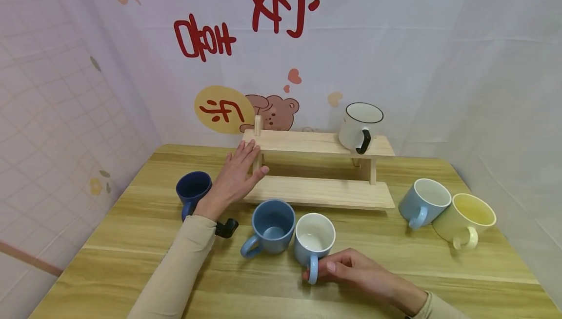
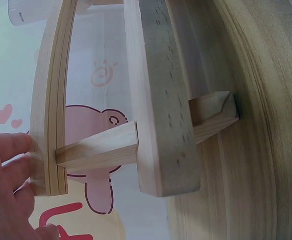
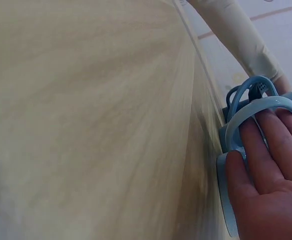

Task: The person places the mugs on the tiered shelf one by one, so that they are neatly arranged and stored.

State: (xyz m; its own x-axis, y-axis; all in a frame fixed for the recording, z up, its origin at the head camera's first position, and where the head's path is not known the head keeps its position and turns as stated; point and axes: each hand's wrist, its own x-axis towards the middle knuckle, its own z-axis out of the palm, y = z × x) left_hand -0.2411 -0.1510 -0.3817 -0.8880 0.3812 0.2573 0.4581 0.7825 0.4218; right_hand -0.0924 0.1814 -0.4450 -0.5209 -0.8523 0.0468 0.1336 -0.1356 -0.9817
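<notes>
I see the wooden tabletop [image 1: 254,289] with a two-tier shelf [image 1: 316,192] near its back edge. The left hand [image 1: 232,172] rests on the upper tier's left end, fingers straight and slightly apart. The right hand [image 1: 357,272] threads its fingers through the handle of the pale-blue mug [image 1: 313,236], in front of the shelf; I can't tell whether they clamp. Toward the right edge stand a yellow mug [image 1: 467,216] and light-blue mug [image 1: 423,202]; a white mug [image 1: 357,126] tops the shelf's right end. A mid-blue mug [image 1: 273,224] crowds the pale-blue one; a navy mug [image 1: 193,189] sits toward the left edge. I have room rightward.
</notes>
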